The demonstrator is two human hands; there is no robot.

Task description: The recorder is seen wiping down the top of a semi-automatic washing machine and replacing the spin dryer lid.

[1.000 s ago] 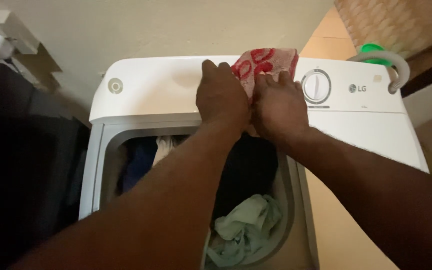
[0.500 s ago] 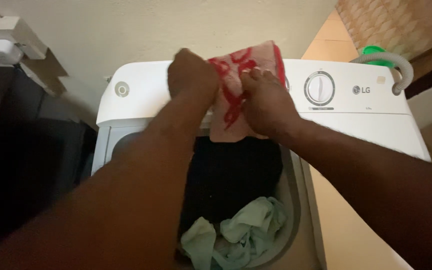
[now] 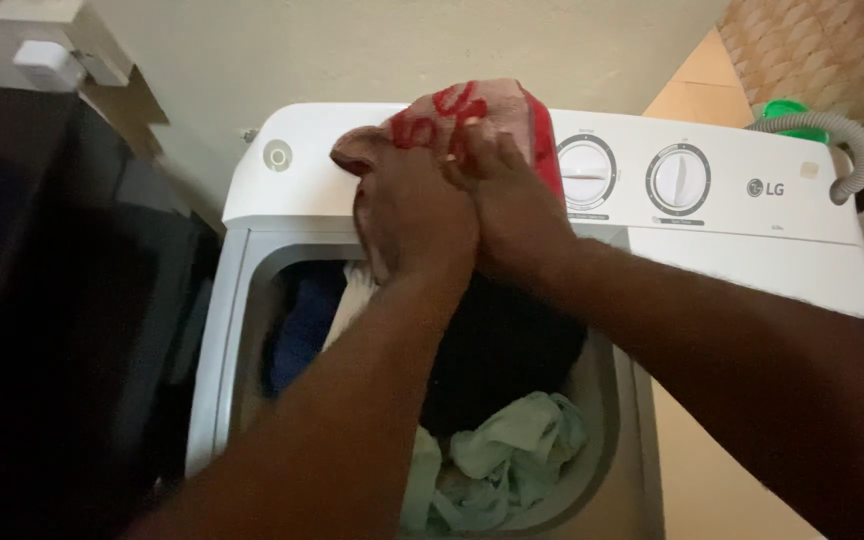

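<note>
Head view: both hands bunch a red-patterned pink cloth (image 3: 492, 112) over a white top-load washing machine (image 3: 752, 255).
Left hand (image 3: 414, 215) and right hand (image 3: 514, 205) pressed together side by side, fingers clamped on the cloth, held above the control panel edge, just left of two dials (image 3: 632, 175). Open tub below holds dark laundry (image 3: 497, 350) and a pale green garment (image 3: 507, 455). Grey hose (image 3: 847, 140) at far right.

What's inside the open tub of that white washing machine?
The washing machine tub holds pale green laundry, a dark garment and blue fabric. Both arms cover the middle; anything below the top layer is hidden.
</note>
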